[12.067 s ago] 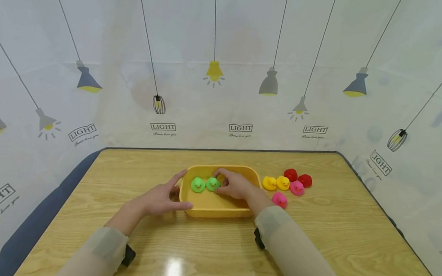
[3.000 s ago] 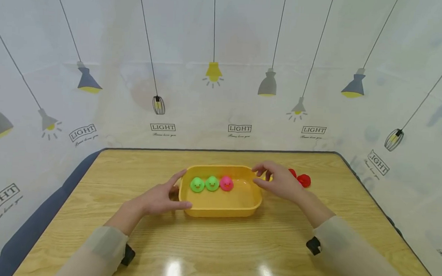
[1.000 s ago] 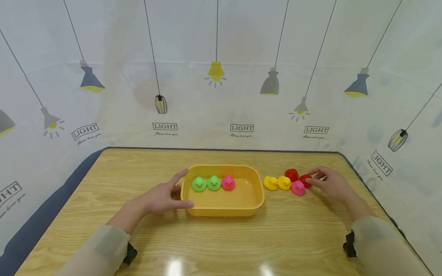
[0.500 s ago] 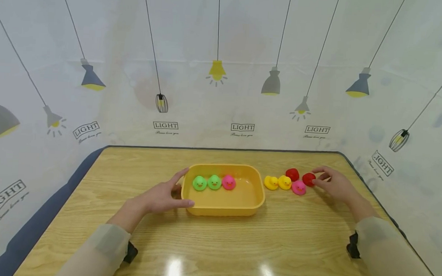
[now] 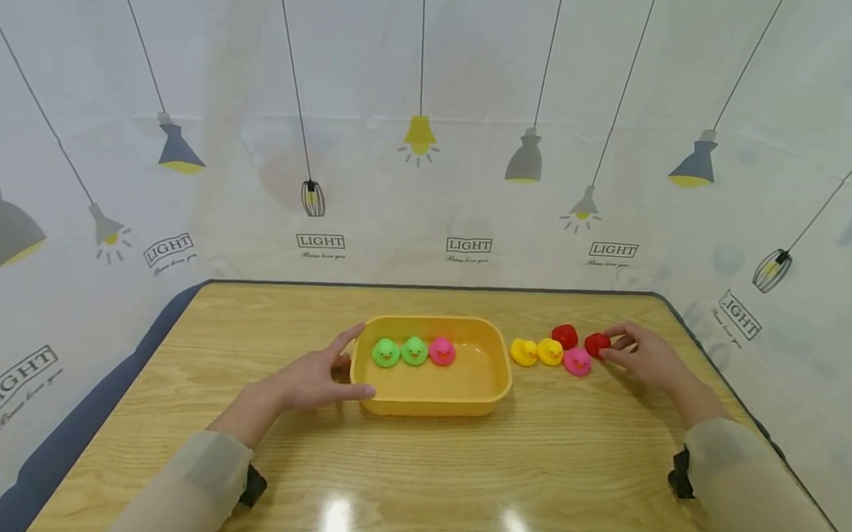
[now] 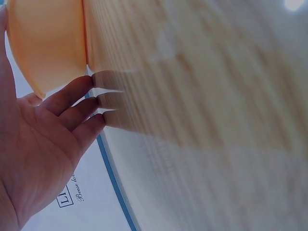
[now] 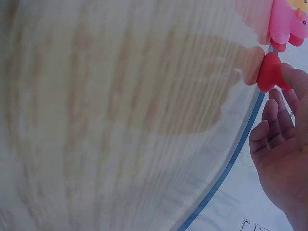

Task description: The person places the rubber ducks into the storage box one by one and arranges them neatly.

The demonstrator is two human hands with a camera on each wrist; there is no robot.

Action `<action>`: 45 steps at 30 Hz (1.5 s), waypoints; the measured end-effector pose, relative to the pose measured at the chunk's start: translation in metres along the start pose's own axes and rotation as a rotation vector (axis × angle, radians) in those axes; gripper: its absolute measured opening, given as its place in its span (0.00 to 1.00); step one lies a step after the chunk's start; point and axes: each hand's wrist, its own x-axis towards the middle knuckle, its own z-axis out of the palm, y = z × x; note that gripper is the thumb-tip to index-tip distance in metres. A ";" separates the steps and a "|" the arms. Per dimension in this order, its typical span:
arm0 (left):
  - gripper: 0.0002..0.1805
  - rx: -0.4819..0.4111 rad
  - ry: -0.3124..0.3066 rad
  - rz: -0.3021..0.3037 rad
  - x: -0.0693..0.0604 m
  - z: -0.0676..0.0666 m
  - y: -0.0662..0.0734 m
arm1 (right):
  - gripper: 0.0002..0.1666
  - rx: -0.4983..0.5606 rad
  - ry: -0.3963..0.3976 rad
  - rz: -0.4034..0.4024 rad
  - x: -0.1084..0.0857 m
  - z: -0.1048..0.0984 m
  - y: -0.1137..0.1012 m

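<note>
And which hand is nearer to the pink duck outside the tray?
Right hand, pinching a red duck beside the pink duck; the left hand, farther, touches the left end of the tray.

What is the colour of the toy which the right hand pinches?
The toy is red; it shows best in the right wrist view.

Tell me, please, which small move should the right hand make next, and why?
I would probably lift the rightmost red toy straight up, because the fingers of the right hand seem to pinch it, yet it appears to rest on the table. A straight lift should also avoid nudging the pink duck close beside it.
</note>
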 end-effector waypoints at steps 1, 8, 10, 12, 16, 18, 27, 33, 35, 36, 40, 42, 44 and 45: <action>0.66 -0.001 0.000 0.000 0.000 0.000 0.000 | 0.31 -0.005 0.006 0.003 0.000 0.000 0.000; 0.66 -0.001 -0.003 0.001 -0.001 -0.001 0.001 | 0.32 -0.016 0.080 -0.019 0.000 -0.005 -0.002; 0.66 0.000 -0.001 0.005 -0.001 -0.001 0.001 | 0.32 -0.007 0.101 -0.044 -0.001 -0.007 -0.007; 0.65 0.001 0.000 0.010 -0.001 -0.001 0.001 | 0.31 -0.005 0.115 -0.066 -0.002 -0.008 -0.013; 0.65 0.000 0.000 0.010 -0.001 -0.001 0.000 | 0.30 -0.028 0.124 -0.101 -0.005 -0.010 -0.031; 0.66 -0.001 0.000 0.009 0.000 -0.002 0.000 | 0.30 -0.032 0.121 -0.118 -0.005 -0.010 -0.042; 0.66 0.002 -0.002 0.001 0.000 -0.001 0.000 | 0.25 0.019 0.082 -0.232 -0.002 0.007 -0.090; 0.66 0.006 0.002 0.010 0.001 -0.001 -0.001 | 0.23 0.074 0.062 -0.298 0.002 0.021 -0.117; 0.66 0.005 0.002 0.013 0.002 -0.001 -0.001 | 0.23 0.082 0.057 -0.321 0.003 0.026 -0.126; 0.66 0.005 0.002 0.014 0.002 -0.001 -0.001 | 0.23 0.083 0.055 -0.332 0.004 0.029 -0.130; 0.66 -0.002 -0.001 0.007 0.001 -0.002 0.000 | 0.22 0.064 0.053 -0.357 0.006 0.041 -0.147; 0.66 -0.005 -0.003 0.003 0.001 -0.002 0.001 | 0.22 0.051 0.046 -0.351 0.007 0.047 -0.154; 0.66 -0.008 -0.005 -0.001 0.001 -0.002 0.001 | 0.22 0.036 0.037 -0.346 0.008 0.053 -0.160; 0.66 -0.008 -0.006 0.000 0.001 -0.002 0.001 | 0.22 0.031 0.031 -0.345 0.009 0.056 -0.162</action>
